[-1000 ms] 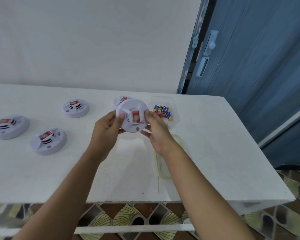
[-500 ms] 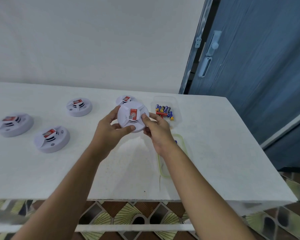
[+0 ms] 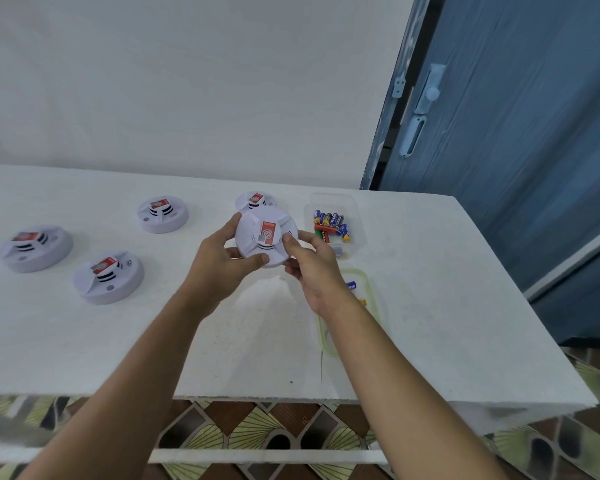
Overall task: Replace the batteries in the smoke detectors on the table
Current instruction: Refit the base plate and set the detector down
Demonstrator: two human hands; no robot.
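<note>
I hold a round white smoke detector (image 3: 262, 237) with a red label above the white table (image 3: 447, 306), its face tilted toward me. My left hand (image 3: 222, 268) grips its left and lower rim. My right hand (image 3: 310, 268) grips its right rim with thumb on the face. Several more white detectors lie on the table: one (image 3: 256, 200) just behind the held one, one (image 3: 162, 213) further left, one (image 3: 109, 277) near left, one (image 3: 35, 247) at far left. A clear box (image 3: 355, 216) behind my right hand holds several batteries (image 3: 331, 225).
A clear lid with a green rim (image 3: 374, 299) lies on the table under my right forearm, with a battery (image 3: 350, 285) or two on it. A blue door (image 3: 516, 133) stands to the right. The table's front edge is near my elbows, patterned floor below.
The detector has turned in my hands, so its red label now faces me more squarely. My left thumb has moved under the lower rim. The view shifted slightly.
</note>
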